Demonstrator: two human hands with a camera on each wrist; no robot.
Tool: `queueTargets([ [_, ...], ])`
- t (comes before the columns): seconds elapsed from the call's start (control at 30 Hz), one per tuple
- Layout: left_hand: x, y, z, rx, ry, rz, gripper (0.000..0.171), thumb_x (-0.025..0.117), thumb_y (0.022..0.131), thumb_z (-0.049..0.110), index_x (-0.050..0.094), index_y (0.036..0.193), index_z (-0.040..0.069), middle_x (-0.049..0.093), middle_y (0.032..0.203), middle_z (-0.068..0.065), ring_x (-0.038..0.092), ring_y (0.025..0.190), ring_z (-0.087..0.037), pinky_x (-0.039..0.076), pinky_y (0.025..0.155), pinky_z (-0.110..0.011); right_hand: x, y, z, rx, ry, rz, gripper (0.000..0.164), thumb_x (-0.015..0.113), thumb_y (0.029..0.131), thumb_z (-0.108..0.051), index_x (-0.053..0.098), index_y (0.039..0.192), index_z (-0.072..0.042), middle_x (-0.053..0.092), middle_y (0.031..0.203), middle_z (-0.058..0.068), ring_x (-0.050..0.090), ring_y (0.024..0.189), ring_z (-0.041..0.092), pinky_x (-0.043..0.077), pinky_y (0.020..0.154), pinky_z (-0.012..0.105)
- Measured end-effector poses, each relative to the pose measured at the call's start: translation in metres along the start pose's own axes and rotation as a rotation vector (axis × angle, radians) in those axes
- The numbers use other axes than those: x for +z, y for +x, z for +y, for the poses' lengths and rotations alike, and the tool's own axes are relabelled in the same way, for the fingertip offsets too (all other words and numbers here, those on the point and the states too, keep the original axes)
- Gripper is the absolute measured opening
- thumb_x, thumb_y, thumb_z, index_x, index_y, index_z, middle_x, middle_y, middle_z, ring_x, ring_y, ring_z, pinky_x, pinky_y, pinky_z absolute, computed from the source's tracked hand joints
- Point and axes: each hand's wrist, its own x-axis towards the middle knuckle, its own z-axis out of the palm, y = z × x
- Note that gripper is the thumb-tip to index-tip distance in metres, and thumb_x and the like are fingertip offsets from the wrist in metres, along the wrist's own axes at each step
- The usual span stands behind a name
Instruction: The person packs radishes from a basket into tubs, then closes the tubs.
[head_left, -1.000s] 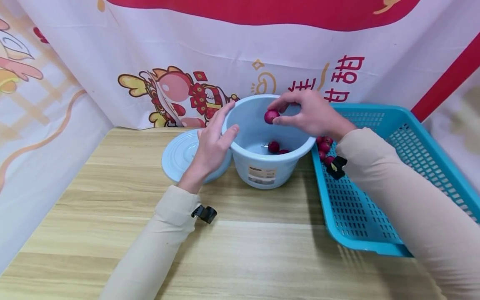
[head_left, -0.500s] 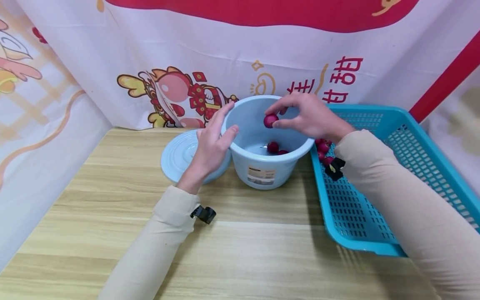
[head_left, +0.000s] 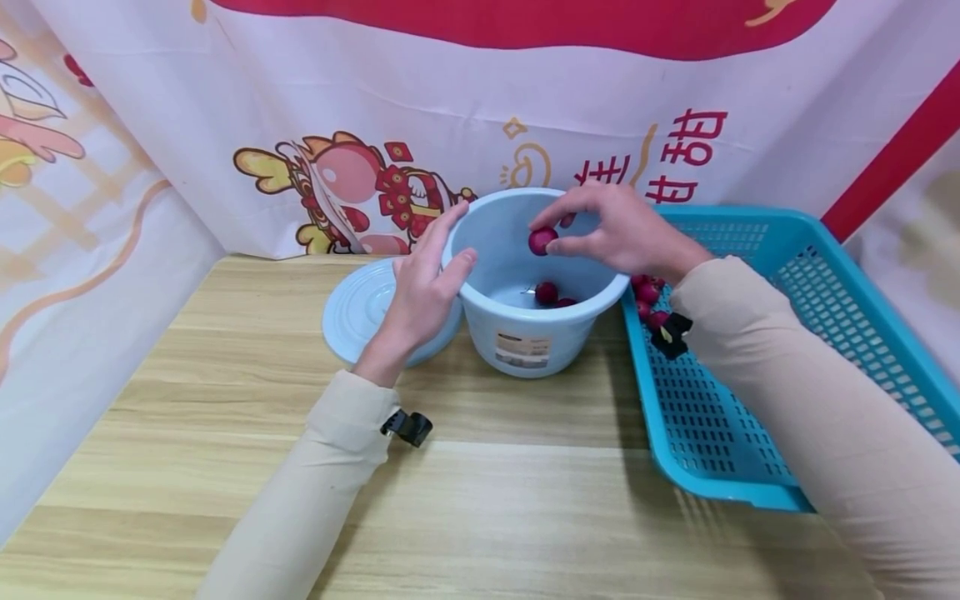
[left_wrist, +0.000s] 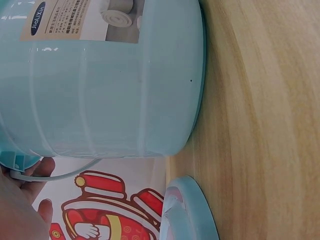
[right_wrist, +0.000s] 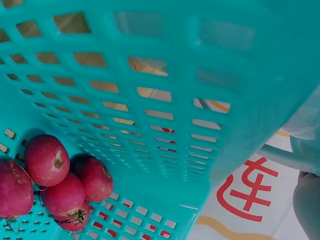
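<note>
A light blue plastic bucket [head_left: 525, 342] stands uncovered on the wooden table, with red radishes [head_left: 547, 293] at its bottom. My right hand [head_left: 618, 229] is over its mouth, pinching one radish [head_left: 542, 241] between thumb and fingers. At the bucket's left rim my left hand [head_left: 423, 287] rests with fingers fairly straight. The left wrist view shows those fingertips beside the bucket's handle [left_wrist: 62, 176]. More radishes [right_wrist: 65, 195], with thin roots, lie in a teal slotted basket [right_wrist: 135, 150] below my right wrist; the right forearm hides part of it in the head view.
A round light blue lid [head_left: 358, 310] lies flat left of the bucket, partly behind my left hand. The basket [head_left: 656, 433] stands close on the bucket's right. Behind everything hangs a printed white cloth [head_left: 450, 92].
Between the first frame and the second, my right hand lowers the radish slightly into the bucket's mouth. Since then it has barely moved. The left hand stays at the rim.
</note>
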Motion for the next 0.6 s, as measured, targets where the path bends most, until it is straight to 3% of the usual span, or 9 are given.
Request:
queueTargets([
  [0.6, -0.0005, -0.0005, -0.0013, 0.001, -0.004, -0.005, 0.066, 0.049, 0.103, 0.04, 0.035, 0.166, 0.026, 0.037, 0.173, 0.001, 0.041, 0.153, -0.027, 0.018, 0.112, -0.058, -0.0002, 0.0, 0.0033, -0.007, 0.04, -0.003, 0.032, 0.08, 0.095, -0.016, 0.078, 0.127, -0.017, 0.073, 0.133, 0.005, 0.058, 0.129, 0.024, 0.049, 0.109, 0.058],
])
